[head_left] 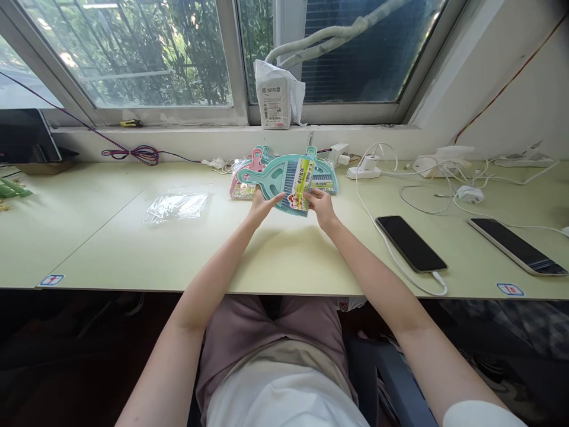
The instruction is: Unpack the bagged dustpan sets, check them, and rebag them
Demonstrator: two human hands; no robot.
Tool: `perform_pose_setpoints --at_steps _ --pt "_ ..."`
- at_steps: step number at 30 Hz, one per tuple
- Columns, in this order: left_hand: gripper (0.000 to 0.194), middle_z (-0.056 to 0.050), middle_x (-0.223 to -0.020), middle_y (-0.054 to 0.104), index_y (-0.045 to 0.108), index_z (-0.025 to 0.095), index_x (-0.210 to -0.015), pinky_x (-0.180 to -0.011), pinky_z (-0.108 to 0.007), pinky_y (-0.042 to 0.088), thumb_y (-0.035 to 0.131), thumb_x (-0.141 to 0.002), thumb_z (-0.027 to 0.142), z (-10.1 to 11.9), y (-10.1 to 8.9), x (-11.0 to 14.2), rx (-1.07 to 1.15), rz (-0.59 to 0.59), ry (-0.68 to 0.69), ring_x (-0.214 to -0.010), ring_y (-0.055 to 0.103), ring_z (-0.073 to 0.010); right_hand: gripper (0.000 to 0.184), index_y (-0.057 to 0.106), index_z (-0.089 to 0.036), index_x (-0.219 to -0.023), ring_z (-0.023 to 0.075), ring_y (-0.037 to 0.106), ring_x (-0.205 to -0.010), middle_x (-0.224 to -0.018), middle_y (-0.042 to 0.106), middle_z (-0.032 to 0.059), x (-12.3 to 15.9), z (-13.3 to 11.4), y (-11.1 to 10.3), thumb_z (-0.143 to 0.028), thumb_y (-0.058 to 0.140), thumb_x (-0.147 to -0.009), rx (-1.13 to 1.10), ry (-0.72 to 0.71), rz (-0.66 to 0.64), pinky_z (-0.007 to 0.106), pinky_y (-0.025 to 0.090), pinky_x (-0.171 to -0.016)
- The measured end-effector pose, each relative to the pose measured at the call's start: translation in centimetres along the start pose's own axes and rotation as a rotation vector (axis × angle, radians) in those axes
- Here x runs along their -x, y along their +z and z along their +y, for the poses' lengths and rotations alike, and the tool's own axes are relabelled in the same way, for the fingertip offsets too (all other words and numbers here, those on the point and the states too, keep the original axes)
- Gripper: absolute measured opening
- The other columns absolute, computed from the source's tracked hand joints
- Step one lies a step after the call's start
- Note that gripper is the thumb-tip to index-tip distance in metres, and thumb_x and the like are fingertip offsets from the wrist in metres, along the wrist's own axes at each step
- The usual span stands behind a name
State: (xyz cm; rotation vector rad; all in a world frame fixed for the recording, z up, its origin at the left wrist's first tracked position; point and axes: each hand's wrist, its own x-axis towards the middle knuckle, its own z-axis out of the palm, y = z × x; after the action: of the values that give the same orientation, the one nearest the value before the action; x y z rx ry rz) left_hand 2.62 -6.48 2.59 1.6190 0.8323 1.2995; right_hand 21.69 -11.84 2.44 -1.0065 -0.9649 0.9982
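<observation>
A teal mini dustpan and brush set (274, 173) is held up just above the table in both of my hands. Its grey-blue bristles show beside a yellow printed label (302, 181). My left hand (263, 206) grips the lower left edge, thumb laid across the front. At the right edge, my right hand (320, 204) pinches the set near the label, its fingers partly hidden. Behind it lie more packed sets, one with a pink handle (256, 159) and another in teal (328, 176), partly covered by the held one.
A crumpled clear plastic bag (176, 207) lies to the left. On the right are a black phone (411, 243) on a white cable, a second phone (515, 246) and a power strip (363, 172). A white-wrapped box (275, 101) stands on the windowsill.
</observation>
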Motion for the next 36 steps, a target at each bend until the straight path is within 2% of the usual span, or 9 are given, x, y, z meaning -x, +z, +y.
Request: perform_pose_setpoints --at_steps 4,8,11,14,16,19,23,31,36 --pt "0.069 -0.008 -0.105 0.070 0.051 0.026 -0.136 -0.104 -0.047 0.045 0.064 -0.080 0.064 0.3 -2.9 -0.7 -0.242 0.052 0.010 -0.119 0.060 -0.0330 0.038 0.070 -0.018 -0.087 0.0252 0.072 -0.092 -0.091 0.076 0.0063 -0.6 0.1 -0.9 -0.041 0.084 -0.061 -0.068 -0.014 0.044 0.040 0.059 -0.082" --pt "0.059 -0.015 -0.117 0.066 0.052 0.020 -0.135 -0.114 -0.049 0.032 0.059 -0.086 0.053 -0.2 -8.3 -1.3 -0.587 0.465 0.078 -0.134 0.045 -0.0353 0.031 0.070 -0.017 -0.085 0.0250 0.072 -0.089 -0.088 0.076 0.0061 -1.4 0.2 -1.9 -0.033 0.082 -0.062 -0.151 -0.017 0.119 0.039 0.061 -0.080" --pt "0.064 -0.024 -0.140 0.051 0.046 0.010 -0.139 -0.119 -0.057 0.014 0.065 -0.082 0.033 -1.4 -12.3 -1.2 -0.903 0.683 -0.062 -0.140 0.036 -0.0377 0.027 0.069 -0.017 -0.084 0.0255 0.072 -0.091 -0.089 0.075 0.0071 -1.5 0.1 -2.3 -0.030 0.080 -0.063 -0.173 -0.018 0.135 0.040 0.062 -0.079" --pt "0.077 -0.031 -0.138 0.051 0.038 0.000 -0.143 -0.118 -0.061 0.006 0.068 -0.074 0.019 -2.8 -14.9 -1.0 -1.083 0.724 -0.296 -0.139 0.039 -0.0396 0.026 0.069 -0.017 -0.086 0.0254 0.072 -0.092 -0.091 0.075 0.0078 -1.3 0.0 -2.2 -0.029 0.079 -0.065 -0.152 -0.020 0.138 0.040 0.062 -0.079" --pt "0.063 -0.032 -0.128 0.058 0.047 -0.002 -0.136 -0.118 -0.060 0.007 0.062 -0.077 0.014 -3.3 -15.7 -0.9 -1.110 0.697 -0.390 -0.133 0.046 -0.0388 0.027 0.069 -0.017 -0.087 0.0257 0.072 -0.092 -0.092 0.075 0.0081 -1.1 0.0 -2.1 -0.030 0.079 -0.066 -0.133 -0.014 0.142 0.041 0.062 -0.080" --pt "0.038 -0.026 -0.113 0.067 0.063 0.005 -0.118 -0.119 -0.057 0.013 0.044 -0.085 0.010 -2.6 -15.8 -0.8 -1.084 0.707 -0.332 -0.125 0.055 -0.0358 0.028 0.070 -0.016 -0.089 0.0257 0.073 -0.090 -0.092 0.075 0.0082 -1.1 0.1 -2.0 -0.030 0.079 -0.066 -0.128 -0.007 0.145 0.041 0.063 -0.080" --pt "0.045 -0.013 -0.116 0.068 0.060 0.021 -0.128 -0.122 -0.052 0.013 0.035 -0.091 0.011 -0.1 -13.9 -0.8 -0.879 0.749 0.013 -0.128 0.052 -0.0285 0.025 0.070 -0.017 -0.089 0.0244 0.073 -0.088 -0.091 0.075 0.0071 -1.2 0.3 -2.1 -0.027 0.077 -0.067 -0.143 0.005 0.169 0.040 0.063 -0.079" --pt "0.040 -0.004 -0.107 0.065 0.069 0.033 -0.112 -0.127 -0.045 -0.003 0.050 -0.086 0.009 0.8 -6.8 -0.7 -0.512 0.312 0.359 -0.132 0.046 -0.0243 0.018 0.068 -0.018 -0.086 0.0225 0.073 -0.087 -0.089 0.075 0.0058 -1.8 0.4 -2.7 -0.024 0.073 -0.071 -0.174 0.006 0.245 0.038 0.064 -0.079" --pt "0.037 -0.003 -0.092 0.066 0.071 0.032 -0.094 -0.127 -0.049 0.000 0.051 -0.081 0.004 -0.4 -6.2 -0.8 -0.549 0.074 0.338 -0.125 0.052 -0.0248 0.013 0.068 -0.017 -0.084 0.0194 0.073 -0.079 -0.087 0.075 0.0048 -1.8 0.4 -2.7 -0.018 0.070 -0.071 -0.214 0.043 0.266 0.036 0.064 -0.076"
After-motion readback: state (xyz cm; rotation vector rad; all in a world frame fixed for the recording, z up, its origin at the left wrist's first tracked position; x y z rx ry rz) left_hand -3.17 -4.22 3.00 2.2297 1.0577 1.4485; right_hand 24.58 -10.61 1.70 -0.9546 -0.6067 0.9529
